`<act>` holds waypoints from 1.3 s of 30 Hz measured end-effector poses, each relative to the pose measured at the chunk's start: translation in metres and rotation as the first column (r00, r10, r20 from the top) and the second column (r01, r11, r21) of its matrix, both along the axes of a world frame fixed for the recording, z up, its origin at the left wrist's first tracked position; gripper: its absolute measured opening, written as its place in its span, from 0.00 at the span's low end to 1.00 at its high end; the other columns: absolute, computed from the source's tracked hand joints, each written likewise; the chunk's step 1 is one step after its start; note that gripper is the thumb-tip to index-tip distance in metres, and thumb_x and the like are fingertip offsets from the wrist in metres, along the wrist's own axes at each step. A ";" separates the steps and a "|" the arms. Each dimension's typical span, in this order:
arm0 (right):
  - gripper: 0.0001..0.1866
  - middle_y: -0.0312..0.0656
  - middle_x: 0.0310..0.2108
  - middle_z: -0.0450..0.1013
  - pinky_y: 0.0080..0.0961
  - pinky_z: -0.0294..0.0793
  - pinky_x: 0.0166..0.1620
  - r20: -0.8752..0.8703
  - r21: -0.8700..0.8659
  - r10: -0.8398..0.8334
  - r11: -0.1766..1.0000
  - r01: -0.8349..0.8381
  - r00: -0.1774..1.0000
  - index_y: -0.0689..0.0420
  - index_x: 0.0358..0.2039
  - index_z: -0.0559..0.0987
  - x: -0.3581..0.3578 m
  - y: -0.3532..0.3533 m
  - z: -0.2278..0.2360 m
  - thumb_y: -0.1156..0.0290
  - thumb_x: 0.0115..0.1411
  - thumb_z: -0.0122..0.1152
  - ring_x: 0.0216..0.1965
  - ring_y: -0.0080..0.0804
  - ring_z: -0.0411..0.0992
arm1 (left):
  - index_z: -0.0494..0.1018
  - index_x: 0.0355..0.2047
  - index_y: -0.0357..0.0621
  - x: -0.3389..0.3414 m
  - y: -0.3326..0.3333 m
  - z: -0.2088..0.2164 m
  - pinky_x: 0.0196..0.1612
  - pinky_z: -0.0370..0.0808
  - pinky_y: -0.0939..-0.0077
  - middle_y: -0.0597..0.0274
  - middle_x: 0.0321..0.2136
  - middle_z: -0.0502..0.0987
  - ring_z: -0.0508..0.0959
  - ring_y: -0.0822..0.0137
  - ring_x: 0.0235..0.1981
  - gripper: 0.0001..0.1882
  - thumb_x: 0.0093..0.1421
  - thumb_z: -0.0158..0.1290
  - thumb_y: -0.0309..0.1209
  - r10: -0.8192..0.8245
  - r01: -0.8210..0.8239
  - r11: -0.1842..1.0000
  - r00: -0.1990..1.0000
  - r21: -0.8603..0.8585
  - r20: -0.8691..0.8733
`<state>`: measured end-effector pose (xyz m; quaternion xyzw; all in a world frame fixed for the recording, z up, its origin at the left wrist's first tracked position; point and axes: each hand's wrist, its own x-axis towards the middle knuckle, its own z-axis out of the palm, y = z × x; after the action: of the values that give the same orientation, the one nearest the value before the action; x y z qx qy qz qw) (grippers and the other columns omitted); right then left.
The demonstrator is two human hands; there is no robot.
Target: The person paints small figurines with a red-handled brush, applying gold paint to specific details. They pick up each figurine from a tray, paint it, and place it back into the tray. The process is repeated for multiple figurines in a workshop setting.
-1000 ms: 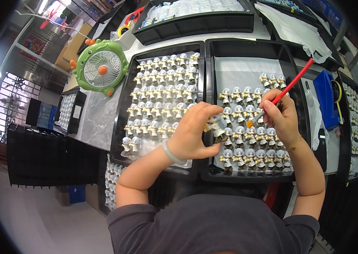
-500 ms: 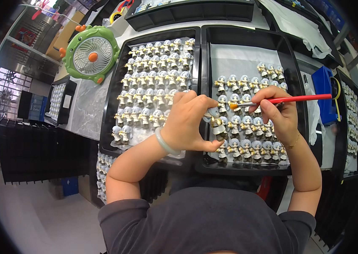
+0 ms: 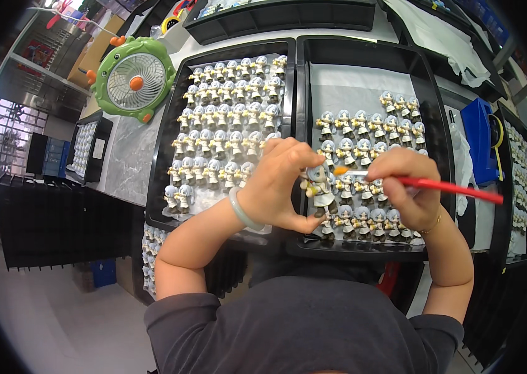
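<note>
My left hand (image 3: 281, 181) grips a small figurine (image 3: 320, 187) between thumb and fingers, head up. The figurine has pale blue-grey hair, a white outfit and dark legs. In my right hand (image 3: 408, 187) is a paintbrush (image 3: 447, 186) with a red handle, silver ferrule and orange-brown bristles. The bristle tip is beside the figurine's head; whether it touches cannot be made out. Beneath both hands lies a black tray (image 3: 363, 55) lined with white sheet, holding rows of matching figurines. My left forearm reaches over the front of a second black tray (image 3: 167, 131), also filled with rows.
A green animal-shaped fan (image 3: 137, 79) stands at the back left. Another dark tray (image 3: 279, 23) lies along the far side. To the right are a blue bin (image 3: 479, 140) and a further tray of figurines (image 3: 517, 181). A small tray (image 3: 91, 148) sits at left.
The figurine has turned from tilted to more upright, its front now showing. My right hand has moved down, and the brush handle now slopes down to the right.
</note>
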<state>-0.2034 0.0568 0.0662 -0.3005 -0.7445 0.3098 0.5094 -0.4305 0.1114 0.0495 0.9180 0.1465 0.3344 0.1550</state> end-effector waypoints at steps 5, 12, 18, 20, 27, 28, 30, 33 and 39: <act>0.05 0.37 0.21 0.68 0.16 0.64 0.27 0.053 -0.214 -0.187 0.957 0.194 0.981 0.63 0.27 0.73 -0.003 0.012 -0.012 0.77 0.52 0.48 0.22 0.21 0.65 | 0.58 0.43 0.37 -0.002 0.018 -0.012 0.40 0.64 0.72 0.54 0.35 0.62 0.66 0.62 0.36 0.31 0.37 0.56 0.30 -0.051 0.122 0.914 0.981 -0.387 0.189; 0.06 0.36 0.24 0.66 0.08 0.57 0.19 -0.090 -0.287 -0.275 0.927 0.239 0.957 0.62 0.27 0.71 0.007 0.014 -0.019 0.75 0.55 0.46 0.20 0.14 0.64 | 0.60 0.47 0.39 -0.097 0.059 0.018 0.48 0.61 0.70 0.58 0.38 0.69 0.68 0.67 0.41 0.30 0.50 0.47 0.48 0.240 0.476 0.370 0.781 -0.798 0.577; 0.05 0.36 0.24 0.66 0.11 0.59 0.22 -0.026 -0.247 -0.177 0.955 0.165 0.984 0.62 0.26 0.71 -0.004 0.005 -0.017 0.75 0.54 0.47 0.22 0.17 0.65 | 0.64 0.42 0.39 -0.199 0.018 -0.016 0.44 0.68 0.73 0.60 0.39 0.68 0.69 0.70 0.41 0.19 0.51 0.51 0.33 0.454 -0.112 0.275 0.890 -0.955 0.026; 0.05 0.36 0.23 0.66 0.12 0.59 0.24 -0.011 -0.253 -0.163 0.955 0.156 0.986 0.62 0.25 0.71 -0.004 0.007 -0.017 0.75 0.54 0.47 0.21 0.17 0.64 | 0.64 0.44 0.41 -0.201 -0.001 -0.021 0.46 0.65 0.71 0.61 0.41 0.68 0.68 0.67 0.44 0.24 0.47 0.54 0.33 0.488 -0.424 0.262 0.833 -0.867 -0.259; 0.05 0.33 0.18 0.65 0.11 0.59 0.24 0.001 -0.275 -0.193 0.943 0.186 0.981 0.61 0.26 0.71 -0.007 0.007 -0.018 0.74 0.54 0.47 0.20 0.14 0.63 | 0.64 0.44 0.45 -0.182 -0.018 -0.013 0.47 0.62 0.69 0.57 0.41 0.66 0.66 0.57 0.41 0.31 0.33 0.55 0.23 0.322 -0.550 0.810 0.705 -0.201 -0.632; 0.05 0.33 0.18 0.65 0.11 0.59 0.24 -0.001 -0.280 -0.190 0.943 0.182 0.982 0.61 0.26 0.71 -0.007 0.008 -0.019 0.74 0.54 0.47 0.20 0.14 0.63 | 0.65 0.43 0.45 -0.181 -0.018 -0.014 0.47 0.63 0.69 0.57 0.41 0.65 0.66 0.57 0.41 0.30 0.33 0.55 0.22 0.299 -0.552 0.797 0.712 -0.245 -0.635; 0.06 0.33 0.18 0.65 0.11 0.59 0.24 -0.003 -0.289 -0.185 0.941 0.176 0.983 0.61 0.25 0.71 -0.008 0.009 -0.018 0.74 0.54 0.47 0.20 0.14 0.63 | 0.66 0.41 0.45 -0.179 -0.017 -0.014 0.45 0.64 0.69 0.57 0.40 0.65 0.66 0.57 0.42 0.29 0.33 0.55 0.21 0.250 -0.552 0.766 0.727 -0.329 -0.639; 0.05 0.34 0.20 0.66 0.11 0.60 0.24 0.009 -0.282 -0.161 0.946 0.157 0.987 0.62 0.24 0.71 -0.007 0.009 -0.017 0.75 0.53 0.47 0.21 0.15 0.64 | 0.67 0.39 0.47 -0.184 -0.014 -0.020 0.43 0.65 0.69 0.58 0.41 0.64 0.67 0.56 0.41 0.28 0.31 0.56 0.19 0.246 -0.545 0.801 0.677 -0.248 -0.694; 0.03 0.39 0.17 0.67 0.20 0.64 0.22 0.107 -0.238 -0.032 0.970 0.057 0.994 0.62 0.24 0.71 -0.013 0.002 -0.016 0.77 0.50 0.49 0.18 0.25 0.66 | 0.67 0.38 0.56 -0.180 -0.015 -0.021 0.47 0.60 0.62 0.59 0.43 0.63 0.62 0.54 0.47 0.30 0.30 0.59 0.21 0.366 -0.514 0.850 0.424 0.112 -0.828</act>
<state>-0.2164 0.0590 0.0507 -0.3921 -0.7196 0.3703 0.4374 -0.6109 0.0969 0.0282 0.8772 0.4626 -0.1199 0.0466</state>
